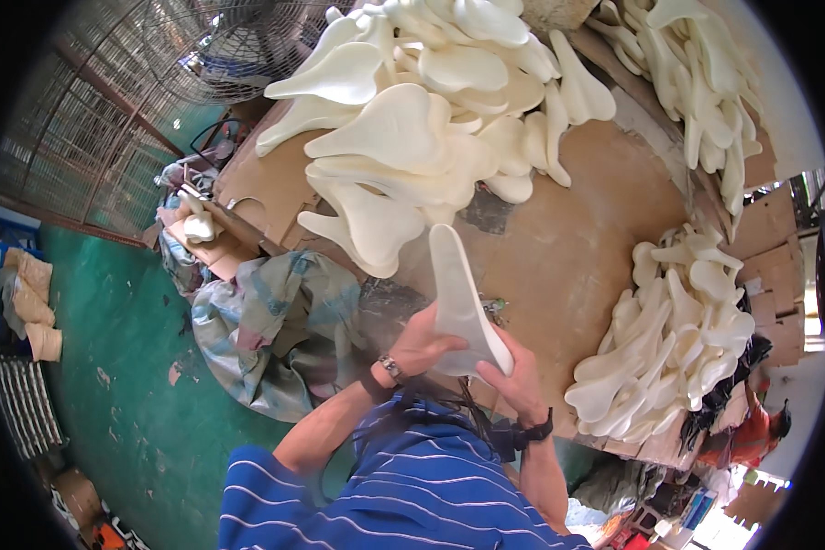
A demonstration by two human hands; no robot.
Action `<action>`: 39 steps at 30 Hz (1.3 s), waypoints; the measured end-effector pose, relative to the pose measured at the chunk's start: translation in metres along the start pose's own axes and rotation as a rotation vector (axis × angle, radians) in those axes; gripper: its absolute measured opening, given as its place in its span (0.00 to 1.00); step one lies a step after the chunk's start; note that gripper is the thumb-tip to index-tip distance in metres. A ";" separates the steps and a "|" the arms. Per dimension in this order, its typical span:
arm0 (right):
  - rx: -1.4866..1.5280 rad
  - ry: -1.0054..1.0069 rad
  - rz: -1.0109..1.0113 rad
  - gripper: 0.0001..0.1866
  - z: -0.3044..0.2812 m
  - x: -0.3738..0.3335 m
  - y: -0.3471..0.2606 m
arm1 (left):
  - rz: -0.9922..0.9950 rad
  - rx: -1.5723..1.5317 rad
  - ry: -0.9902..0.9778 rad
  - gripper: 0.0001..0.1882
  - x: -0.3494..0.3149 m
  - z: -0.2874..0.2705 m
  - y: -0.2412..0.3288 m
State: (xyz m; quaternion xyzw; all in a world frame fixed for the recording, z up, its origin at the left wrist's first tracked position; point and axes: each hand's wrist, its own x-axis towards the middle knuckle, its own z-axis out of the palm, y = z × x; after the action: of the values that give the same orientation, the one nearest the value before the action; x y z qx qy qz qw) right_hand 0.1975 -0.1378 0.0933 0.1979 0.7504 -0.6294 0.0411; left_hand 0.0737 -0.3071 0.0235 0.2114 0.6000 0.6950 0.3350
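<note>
Between my two hands I hold a cream-white foam bicycle saddle pad (458,298), its narrow nose pointing away from me and its wide end close to my body. My left hand (417,341) grips the left edge, thumb lying over the pad's face. On the lower right edge, my right hand (518,376) is closed with its thumb on the rim. The fingers behind the pad are mostly hidden. Beyond it, a large heap of similar saddle pads (385,133) covers the far part of the cardboard-topped table (559,275).
Another pile of pads (669,339) sits at the table's right edge, and more (697,82) lie far right. A crumpled woven sack (275,330) hangs at the left. A large caged fan (220,46) stands far left. Another person in red (756,431) is at lower right.
</note>
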 end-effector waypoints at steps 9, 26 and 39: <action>0.039 0.008 0.016 0.34 -0.001 -0.002 0.000 | 0.065 0.065 0.069 0.28 -0.001 0.006 0.003; -0.012 0.066 -0.063 0.32 0.014 0.000 -0.009 | 0.084 0.081 0.087 0.30 0.004 0.003 0.002; -0.205 0.063 -0.197 0.37 0.011 0.001 -0.029 | 0.033 0.052 0.080 0.17 0.006 -0.002 0.017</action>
State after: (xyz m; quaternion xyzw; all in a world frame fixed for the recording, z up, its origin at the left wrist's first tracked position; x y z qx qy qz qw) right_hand 0.1843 -0.1520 0.1176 0.1378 0.8274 -0.5439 -0.0242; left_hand 0.0641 -0.3052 0.0392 0.2017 0.6273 0.6926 0.2936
